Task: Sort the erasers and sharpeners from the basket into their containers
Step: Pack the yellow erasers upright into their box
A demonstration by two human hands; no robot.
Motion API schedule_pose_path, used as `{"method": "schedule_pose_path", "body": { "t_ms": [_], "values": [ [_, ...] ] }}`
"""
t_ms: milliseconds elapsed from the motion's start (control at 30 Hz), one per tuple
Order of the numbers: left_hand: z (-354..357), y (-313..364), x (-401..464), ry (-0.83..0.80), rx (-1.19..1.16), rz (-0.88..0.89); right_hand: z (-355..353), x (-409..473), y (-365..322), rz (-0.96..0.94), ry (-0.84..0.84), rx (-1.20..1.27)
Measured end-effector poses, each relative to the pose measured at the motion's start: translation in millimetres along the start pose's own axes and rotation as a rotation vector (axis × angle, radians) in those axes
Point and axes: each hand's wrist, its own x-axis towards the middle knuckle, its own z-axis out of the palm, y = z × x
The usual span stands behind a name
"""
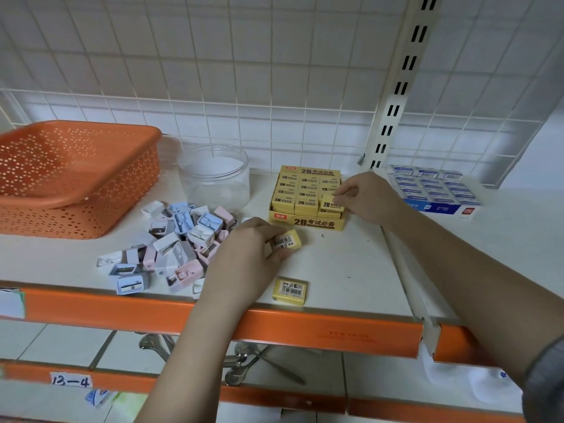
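Note:
My left hand (248, 248) grips a yellow eraser (288, 240) just above the white shelf, in front of the yellow eraser box (306, 223). My right hand (367, 196) pinches another yellow eraser (331, 203) at the box's front right corner, among the rows of erasers inside. A third yellow eraser (290, 290) lies flat near the shelf's front edge. A heap of pastel sharpeners (174, 242) is spread on the shelf left of my left hand. Behind the heap stands a clear plastic jar (213, 175), open and seemingly empty. The orange basket (76, 178) sits tilted at the far left.
A blue and white box of erasers (433, 190) stands at the back right, beyond a white shelf upright (396, 87). A wire grid wall (244, 71) backs the shelf. An orange front rail (213, 315) runs along the shelf edge, with a lower shelf beneath.

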Motion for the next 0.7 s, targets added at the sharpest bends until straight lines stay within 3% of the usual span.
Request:
{"method": "schedule_pose_path", "body": {
  "t_ms": [233, 700],
  "values": [
    [-1.3, -7.2, 1.7, 0.071, -0.063, -0.005, 7.6, 2.5, 1.7, -0.034, 0.05, -0.104],
    [-0.3, -6.6, 1.8, 0.204, -0.291, -0.187, 9.3, -2.9, 1.0, -0.139, -0.048, -0.393]
  ]
}}
